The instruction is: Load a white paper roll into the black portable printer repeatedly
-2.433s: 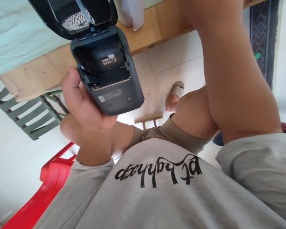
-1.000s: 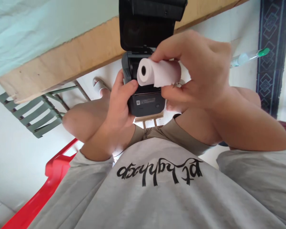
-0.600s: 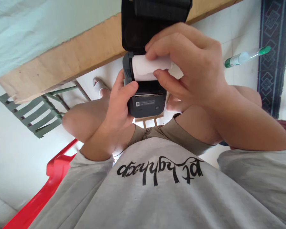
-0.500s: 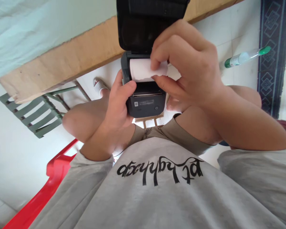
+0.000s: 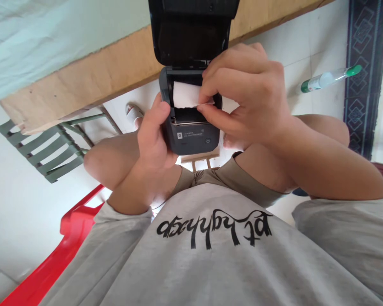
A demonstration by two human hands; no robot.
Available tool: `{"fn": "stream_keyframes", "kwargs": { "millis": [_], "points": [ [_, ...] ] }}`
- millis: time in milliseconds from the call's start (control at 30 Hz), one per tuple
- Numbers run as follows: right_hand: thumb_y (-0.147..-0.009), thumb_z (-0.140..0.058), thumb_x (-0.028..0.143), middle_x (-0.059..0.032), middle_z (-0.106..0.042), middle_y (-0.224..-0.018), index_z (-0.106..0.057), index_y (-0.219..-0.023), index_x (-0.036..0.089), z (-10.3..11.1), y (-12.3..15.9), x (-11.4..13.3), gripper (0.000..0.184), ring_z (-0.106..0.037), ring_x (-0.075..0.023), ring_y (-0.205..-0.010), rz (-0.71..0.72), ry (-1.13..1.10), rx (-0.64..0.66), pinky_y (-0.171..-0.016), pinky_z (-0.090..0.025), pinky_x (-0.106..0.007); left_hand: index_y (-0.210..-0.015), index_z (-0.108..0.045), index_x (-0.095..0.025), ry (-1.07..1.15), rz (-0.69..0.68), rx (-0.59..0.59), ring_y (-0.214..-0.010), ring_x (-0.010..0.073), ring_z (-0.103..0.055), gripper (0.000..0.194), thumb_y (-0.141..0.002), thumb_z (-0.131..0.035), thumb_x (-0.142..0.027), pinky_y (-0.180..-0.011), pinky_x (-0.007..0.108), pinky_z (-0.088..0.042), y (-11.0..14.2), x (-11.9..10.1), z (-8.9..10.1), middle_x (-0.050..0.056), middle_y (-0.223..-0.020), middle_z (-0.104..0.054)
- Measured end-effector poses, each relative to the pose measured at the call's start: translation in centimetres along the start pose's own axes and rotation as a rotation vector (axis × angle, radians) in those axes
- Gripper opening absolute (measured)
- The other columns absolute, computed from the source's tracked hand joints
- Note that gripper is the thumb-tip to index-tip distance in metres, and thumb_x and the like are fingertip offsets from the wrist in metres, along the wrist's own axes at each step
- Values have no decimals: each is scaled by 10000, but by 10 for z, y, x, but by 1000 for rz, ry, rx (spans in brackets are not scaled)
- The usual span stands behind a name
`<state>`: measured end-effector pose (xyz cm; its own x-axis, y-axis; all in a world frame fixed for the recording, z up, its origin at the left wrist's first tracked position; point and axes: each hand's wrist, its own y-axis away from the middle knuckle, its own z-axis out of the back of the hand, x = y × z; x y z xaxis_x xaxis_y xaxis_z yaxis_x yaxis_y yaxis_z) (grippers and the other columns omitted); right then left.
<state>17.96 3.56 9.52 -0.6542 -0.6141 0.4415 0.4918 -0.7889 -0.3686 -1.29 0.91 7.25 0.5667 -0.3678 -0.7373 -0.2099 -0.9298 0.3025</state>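
A small black label printer (image 5: 194, 142) is held above my lap, its lid (image 5: 191, 38) swung up and away from me. My left hand (image 5: 155, 131) grips the printer's left side, thumb along the upper edge. Inside the open compartment sits a white paper roll (image 5: 184, 94). The thumb and index finger of my right hand (image 5: 245, 91) pinch the loose edge of the paper at the roll's right part. That hand covers the compartment's upper right corner.
A wooden table edge (image 5: 92, 80) with a pale green cover (image 5: 67, 34) lies beyond the printer. A green strap folding stool (image 5: 47, 148) stands at left, near a red plastic chair (image 5: 73, 225). A green-capped bottle (image 5: 328, 80) lies on the floor at right.
The paper roll sits deeper in the printer, and my right fingers have moved left and down to its loose edge. The printer has shifted slightly left; my left thumb has slid up its side.
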Motion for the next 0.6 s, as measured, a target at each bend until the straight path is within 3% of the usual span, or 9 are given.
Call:
{"fn": "stream_keyframes", "kwargs": {
  "millis": [100,167,233,333,400,467,533,600],
  "points": [
    [-1072,-468,411,-22,-687,-987,-704,-963,237,-2,3,-1,313,-648,-187,-1106,46,-120,-34,-1007,-526,-433,-1002,-732,-265,-45,4,-16,-1252,325,-737,317,-939,-669,-569,-1014,444,-629,-1,-2,0,57,-945,-771],
    [-1042,-532,373,6,-692,-964,-700,-950,245,-3,4,-1,229,-657,-181,-1130,133,-201,-64,-1007,-520,-438,-1049,-734,-280,-122,3,-59,-1250,338,-738,338,-897,-736,-582,-1008,448,-629,0,-1,4,53,-924,-766],
    [-1007,-582,330,40,-704,-928,-695,-935,249,-4,4,-1,157,-677,-176,-1132,200,-249,-87,-987,-509,-447,-1081,-737,-293,-175,-4,-81,-1192,337,-758,344,-823,-837,-496,-978,453,-638,2,1,8,40,-923,-761],
    [-1023,-587,373,56,-723,-917,-690,-890,224,0,1,-1,224,-694,-150,-1091,227,-357,-155,-975,-530,-425,-1118,-749,-301,-172,-5,-71,-1000,286,-777,375,-776,-890,-367,-859,424,-656,5,1,11,27,-973,-759],
    [-1050,-559,375,24,-725,-936,-682,-876,192,6,0,-2,281,-698,-135,-1035,150,-390,-220,-972,-565,-389,-1167,-740,-314,-166,-22,-22,-998,257,-768,438,-768,-917,-292,-860,404,-658,4,0,13,22,-1078,-770],
    [-1062,-535,368,-10,-714,-971,-683,-921,171,10,0,-3,284,-691,-130,-1005,-7,-357,-292,-974,-587,-353,-1250,-704,-338,-169,-82,64,-1183,282,-743,592,-724,-965,-261,-959,423,-656,-2,2,18,24,-1282,-747],
    [-1053,-542,389,-10,-705,-1101,-690,-1074,174,12,0,-6,262,-678,-122,-1036,-189,-312,-335,-946,-594,-307,-1343,-645,-363,-175,-150,151,-1374,345,-670,814,-626,-1026,-301,-1064,474,-632,-10,5,25,31,-1461,-672],
    [-1043,-538,476,4,-664,-1275,-637,-1291,198,11,0,-10,385,-673,-99,-1033,-294,-291,-317,-906,-587,-269,-1430,-574,-373,-188,-175,210,-1426,393,-644,1014,-538,-1057,-365,-1113,527,-609,-18,10,34,49,-1524,-634]
  ]
}}
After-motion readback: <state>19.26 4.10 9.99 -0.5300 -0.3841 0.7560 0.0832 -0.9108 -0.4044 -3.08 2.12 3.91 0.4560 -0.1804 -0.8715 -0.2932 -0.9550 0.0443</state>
